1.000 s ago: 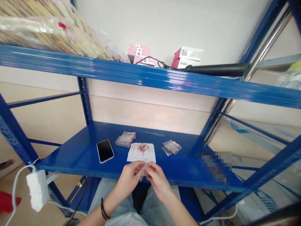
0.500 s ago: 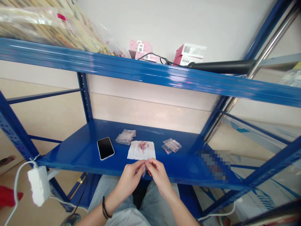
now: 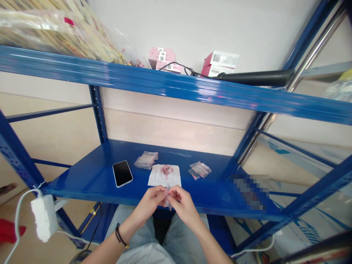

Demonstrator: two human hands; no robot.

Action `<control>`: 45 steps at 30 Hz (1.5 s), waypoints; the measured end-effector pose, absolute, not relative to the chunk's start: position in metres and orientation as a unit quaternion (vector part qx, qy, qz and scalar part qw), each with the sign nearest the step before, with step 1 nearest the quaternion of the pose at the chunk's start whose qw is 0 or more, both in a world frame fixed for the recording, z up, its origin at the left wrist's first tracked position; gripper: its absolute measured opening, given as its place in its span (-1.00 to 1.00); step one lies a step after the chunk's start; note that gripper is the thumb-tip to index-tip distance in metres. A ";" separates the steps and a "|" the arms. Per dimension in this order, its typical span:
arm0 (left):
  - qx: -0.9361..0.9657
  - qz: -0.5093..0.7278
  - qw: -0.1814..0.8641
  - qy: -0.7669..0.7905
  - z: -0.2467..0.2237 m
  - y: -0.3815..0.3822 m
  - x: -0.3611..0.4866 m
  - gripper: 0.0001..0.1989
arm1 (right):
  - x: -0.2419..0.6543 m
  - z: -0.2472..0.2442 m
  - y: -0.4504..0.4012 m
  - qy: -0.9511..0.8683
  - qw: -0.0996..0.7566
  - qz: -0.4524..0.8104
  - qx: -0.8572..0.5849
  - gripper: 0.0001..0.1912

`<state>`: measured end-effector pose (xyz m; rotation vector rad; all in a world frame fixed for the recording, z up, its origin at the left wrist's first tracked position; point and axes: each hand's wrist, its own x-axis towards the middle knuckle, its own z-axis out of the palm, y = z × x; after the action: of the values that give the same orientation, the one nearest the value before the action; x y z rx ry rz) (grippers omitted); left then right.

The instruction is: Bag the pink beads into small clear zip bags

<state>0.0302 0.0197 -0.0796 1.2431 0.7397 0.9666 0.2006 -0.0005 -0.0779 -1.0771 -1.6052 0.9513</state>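
Left hand (image 3: 150, 201) and right hand (image 3: 182, 202) pinching a small clear bag (image 3: 168, 198) between nearly closed fingers, white paper (image 3: 157, 177) with pink beads (image 3: 166, 171) just beyond them, more bags (image 3: 200, 170) beyond the right hand.

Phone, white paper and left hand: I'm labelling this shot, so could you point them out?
Phone (image 3: 122, 173): head view, middle of its dark screen.
White paper (image 3: 156, 178): head view, bare area left of the small pink pieces (image 3: 166, 171).
Left hand (image 3: 149, 202): head view, back of the hand.
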 end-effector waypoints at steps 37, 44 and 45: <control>0.672 0.416 0.519 0.325 -0.065 0.014 0.025 -0.78 | 0.203 -0.065 -0.002 -0.653 0.445 0.436 -0.430 -0.60; 0.630 0.424 0.570 0.314 -0.077 0.018 0.027 -0.72 | 0.200 -0.062 -0.003 -0.638 0.449 0.457 -0.427 -0.60; 0.629 0.428 0.568 0.314 -0.078 0.018 0.027 -0.72 | 0.200 -0.062 -0.003 -0.635 0.450 0.461 -0.426 -0.60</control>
<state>0.0271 0.0183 -0.0777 1.4788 0.7371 1.0046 0.1995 -0.0032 -0.0625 -1.0538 -1.5698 1.1386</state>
